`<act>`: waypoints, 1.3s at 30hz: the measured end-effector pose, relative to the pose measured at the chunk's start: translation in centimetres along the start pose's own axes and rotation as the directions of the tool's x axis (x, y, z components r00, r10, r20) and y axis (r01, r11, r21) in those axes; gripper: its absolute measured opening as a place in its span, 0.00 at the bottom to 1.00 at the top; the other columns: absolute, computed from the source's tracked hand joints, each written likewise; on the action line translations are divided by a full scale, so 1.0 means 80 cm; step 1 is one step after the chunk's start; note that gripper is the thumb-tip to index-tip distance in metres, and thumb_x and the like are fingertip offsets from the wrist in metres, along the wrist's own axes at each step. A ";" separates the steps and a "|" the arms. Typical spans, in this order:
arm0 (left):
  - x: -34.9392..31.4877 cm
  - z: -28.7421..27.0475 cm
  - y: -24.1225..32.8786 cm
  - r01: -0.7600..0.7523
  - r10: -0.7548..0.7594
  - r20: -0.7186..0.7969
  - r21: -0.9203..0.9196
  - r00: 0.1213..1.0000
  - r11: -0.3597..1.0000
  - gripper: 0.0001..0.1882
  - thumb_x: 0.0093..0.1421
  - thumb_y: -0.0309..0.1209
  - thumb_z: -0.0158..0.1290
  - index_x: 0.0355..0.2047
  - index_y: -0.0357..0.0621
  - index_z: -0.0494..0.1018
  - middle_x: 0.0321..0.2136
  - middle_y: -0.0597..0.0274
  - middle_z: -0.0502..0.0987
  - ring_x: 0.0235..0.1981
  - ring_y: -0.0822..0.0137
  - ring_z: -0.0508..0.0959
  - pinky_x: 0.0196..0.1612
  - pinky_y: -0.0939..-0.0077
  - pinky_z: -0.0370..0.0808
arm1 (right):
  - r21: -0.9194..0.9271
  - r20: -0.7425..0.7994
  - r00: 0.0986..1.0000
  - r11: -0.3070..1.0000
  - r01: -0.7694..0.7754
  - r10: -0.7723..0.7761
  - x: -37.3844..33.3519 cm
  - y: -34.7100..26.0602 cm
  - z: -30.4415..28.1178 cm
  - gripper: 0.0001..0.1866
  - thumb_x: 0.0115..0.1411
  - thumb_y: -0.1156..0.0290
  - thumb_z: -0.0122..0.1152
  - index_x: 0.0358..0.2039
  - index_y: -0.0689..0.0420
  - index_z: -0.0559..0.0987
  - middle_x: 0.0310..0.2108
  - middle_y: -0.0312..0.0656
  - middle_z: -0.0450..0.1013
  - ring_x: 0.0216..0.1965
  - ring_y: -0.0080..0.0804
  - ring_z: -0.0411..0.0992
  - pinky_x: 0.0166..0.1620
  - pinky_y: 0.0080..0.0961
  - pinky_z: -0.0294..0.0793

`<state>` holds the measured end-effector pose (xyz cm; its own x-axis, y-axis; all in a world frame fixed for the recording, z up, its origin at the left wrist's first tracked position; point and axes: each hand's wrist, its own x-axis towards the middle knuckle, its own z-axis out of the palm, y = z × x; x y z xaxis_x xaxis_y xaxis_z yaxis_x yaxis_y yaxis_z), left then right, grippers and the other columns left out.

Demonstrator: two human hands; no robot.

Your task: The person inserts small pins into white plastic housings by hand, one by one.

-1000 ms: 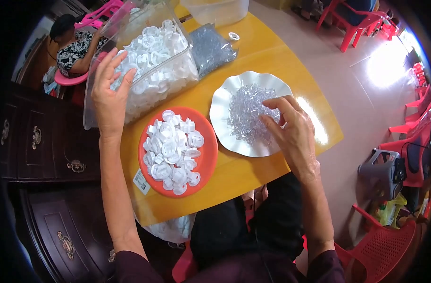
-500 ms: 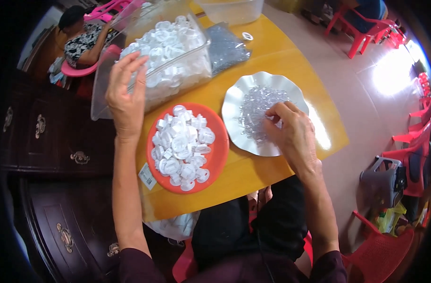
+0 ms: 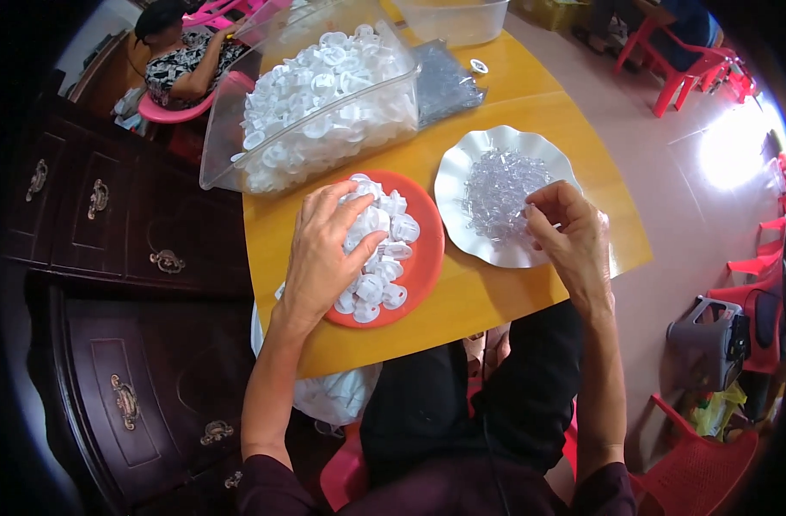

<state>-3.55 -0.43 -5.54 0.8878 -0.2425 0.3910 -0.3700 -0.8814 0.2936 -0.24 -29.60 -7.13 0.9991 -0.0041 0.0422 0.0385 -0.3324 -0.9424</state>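
Observation:
My left hand (image 3: 328, 245) rests over the orange plate (image 3: 426, 249), its fingers apart and touching the heap of white plastic parts (image 3: 370, 288). These parts are small and round-headed, and the hand covers some of them. At the right rim of the white scalloped plate (image 3: 458, 232), my right hand (image 3: 574, 236) has thumb and forefinger pinched together. Whatever lies in that pinch is too small to make out. Small clear plastic pieces (image 3: 505, 189) lie in a loose pile in the white plate.
A clear bin (image 3: 230, 168) full of more white parts stands behind the orange plate. Beside it lie a bag of clear pieces (image 3: 445, 84) and one loose white part (image 3: 478, 66). Dark drawers (image 3: 135, 206) stand at the left; another person (image 3: 191, 64) sits beyond.
My left hand has come down from the bin's edge onto the white parts in the orange plate. My right hand has drawn back slightly from the clear pile. The whole view has shifted a little.

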 end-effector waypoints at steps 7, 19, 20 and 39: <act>0.001 -0.002 0.004 0.034 -0.032 0.044 -0.050 0.999 0.998 0.15 0.53 0.28 0.64 0.42 0.41 0.78 0.51 0.54 0.74 0.54 0.52 0.71 0.57 0.62 0.69 | 0.215 0.073 0.993 0.971 -0.108 0.094 -0.010 0.000 -0.006 0.08 0.60 0.71 0.62 0.36 0.62 0.81 0.25 0.35 0.76 0.27 0.18 0.73 0.30 0.18 0.75; -0.002 -0.004 0.013 0.043 -0.040 0.020 -0.149 0.999 0.988 0.17 0.52 0.26 0.65 0.43 0.40 0.77 0.50 0.55 0.76 0.54 0.55 0.74 0.57 0.63 0.70 | -0.081 -0.029 0.988 0.986 0.148 -0.151 -0.008 0.003 -0.007 0.09 0.55 0.71 0.67 0.32 0.64 0.82 0.25 0.37 0.76 0.26 0.19 0.72 0.32 0.22 0.74; -0.002 -0.006 0.015 0.045 -0.042 0.021 -0.148 0.999 0.988 0.17 0.52 0.26 0.65 0.43 0.40 0.77 0.50 0.55 0.76 0.54 0.55 0.74 0.57 0.63 0.70 | -0.032 -0.008 0.994 0.993 0.113 -0.113 -0.008 0.002 -0.007 0.09 0.56 0.71 0.66 0.32 0.64 0.82 0.25 0.37 0.77 0.27 0.19 0.72 0.32 0.21 0.74; -0.118 0.010 0.082 0.332 -0.373 0.318 -0.943 0.871 -0.029 0.21 0.59 0.15 0.57 0.53 0.38 0.69 0.55 0.47 0.73 0.55 0.63 0.75 0.60 0.69 0.70 | 0.758 0.478 0.869 0.438 -0.483 0.132 -0.132 -0.012 0.086 0.06 0.64 0.72 0.63 0.39 0.61 0.79 0.36 0.38 0.78 0.32 0.18 0.73 0.39 0.15 0.74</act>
<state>-14.16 -4.27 -8.03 0.9989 -0.0117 -0.0465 0.0477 0.3270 0.9438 -10.68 -22.73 -9.00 0.8814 0.4031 -0.2463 -0.4525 0.5710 -0.6850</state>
